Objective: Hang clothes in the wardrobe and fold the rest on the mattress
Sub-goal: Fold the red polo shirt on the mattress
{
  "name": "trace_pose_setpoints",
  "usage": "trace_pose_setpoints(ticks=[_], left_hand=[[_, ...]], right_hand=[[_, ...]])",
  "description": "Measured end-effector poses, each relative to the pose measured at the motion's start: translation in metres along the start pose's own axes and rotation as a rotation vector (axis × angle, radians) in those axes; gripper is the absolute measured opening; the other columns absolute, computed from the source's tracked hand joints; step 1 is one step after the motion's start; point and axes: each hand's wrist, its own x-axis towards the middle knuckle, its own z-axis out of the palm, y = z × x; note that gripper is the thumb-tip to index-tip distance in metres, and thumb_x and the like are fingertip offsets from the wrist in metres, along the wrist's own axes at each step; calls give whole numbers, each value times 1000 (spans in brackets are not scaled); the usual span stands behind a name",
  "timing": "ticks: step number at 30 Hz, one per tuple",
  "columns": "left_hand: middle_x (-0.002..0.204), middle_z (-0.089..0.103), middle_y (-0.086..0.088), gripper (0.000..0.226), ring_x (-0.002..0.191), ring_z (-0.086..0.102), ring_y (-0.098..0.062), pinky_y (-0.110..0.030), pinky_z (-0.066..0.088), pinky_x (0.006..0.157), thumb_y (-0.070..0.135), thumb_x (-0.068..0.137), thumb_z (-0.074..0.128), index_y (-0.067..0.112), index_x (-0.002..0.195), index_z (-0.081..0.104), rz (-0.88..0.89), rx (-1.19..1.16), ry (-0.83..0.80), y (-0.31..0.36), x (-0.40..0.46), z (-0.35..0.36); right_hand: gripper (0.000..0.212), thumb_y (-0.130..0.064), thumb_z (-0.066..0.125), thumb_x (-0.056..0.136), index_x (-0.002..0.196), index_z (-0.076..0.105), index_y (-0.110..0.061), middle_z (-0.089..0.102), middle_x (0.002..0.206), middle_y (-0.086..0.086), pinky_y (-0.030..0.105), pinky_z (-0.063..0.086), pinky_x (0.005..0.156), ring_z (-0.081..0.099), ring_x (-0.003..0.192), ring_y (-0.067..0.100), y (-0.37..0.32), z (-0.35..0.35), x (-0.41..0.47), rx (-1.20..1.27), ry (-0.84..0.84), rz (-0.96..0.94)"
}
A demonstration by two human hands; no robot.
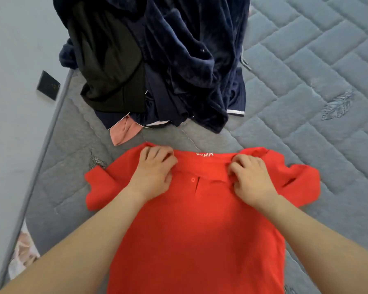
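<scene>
- At the far left, a small dark square object [48, 85] lies on the pale floor [13, 60], just beside the edge of the mattress [306, 71].
- Your left hand [155, 172] rests on the left side of the collar of the red polo shirt [196, 230]. Its fingers [157, 152] are curled and they pinch the cloth at the collar's edge.
- The red polo shirt lies flat on the mattress, front side up, directly under your two hands. The collar points away from you, and the body of the shirt runs back toward you between your forearms.
- Your right hand [251, 177] is on the right side of the same collar, with fingers bent and gripping the cloth there.
- Beyond the collar, a pile of dark clothes [168, 60] sits on the mattress, near the shirt but apart from it. A pink piece [123, 130] comes out from under the pile on its left side.
</scene>
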Motion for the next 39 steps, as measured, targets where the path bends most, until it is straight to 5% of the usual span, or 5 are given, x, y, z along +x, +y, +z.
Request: trace_pose_setpoints(ticks=[10,15,25,35,39], left_hand=[[144,42,-21,81,134,38,-39,-49,33,109,56,79,68,7,138,46,-1785,-413,83,-51,-115,-1],[95,70,-23,19,98,66,-39,-45,53,83,23,89,58,8,82,64,-1522,-873,282,-67,-128,-5],[102,55,-10,42,71,63,-35,-42,46,52,19,93,56,22,134,53,-734,-6,189,-3,-87,-22],[160,13,-14,80,150,5,-32,-68,-2,116,58,95,39,18,159,12,-672,-33,-131,60,-49,56],[142,41,-15,64,130,39,-37,-60,26,114,39,83,53,15,142,46,-461,-69,146,141,-15,59]], right_hand=[[62,-49,32,100,156,18,-26,10,164,5,52,-8,120,0,151,27,-154,51,64,163,-180,-123],[74,-19,54,81,148,24,-22,50,135,7,47,18,110,39,130,32,-216,47,130,287,-170,31],[37,-37,56,92,126,57,-22,47,131,7,42,27,108,45,125,31,-141,14,125,300,87,103],[77,-64,40,93,152,26,-17,24,158,17,59,13,115,20,145,38,80,16,-26,329,118,996],[86,-54,68,83,149,32,-12,37,148,20,51,30,113,36,137,38,107,16,-44,540,67,1009]])
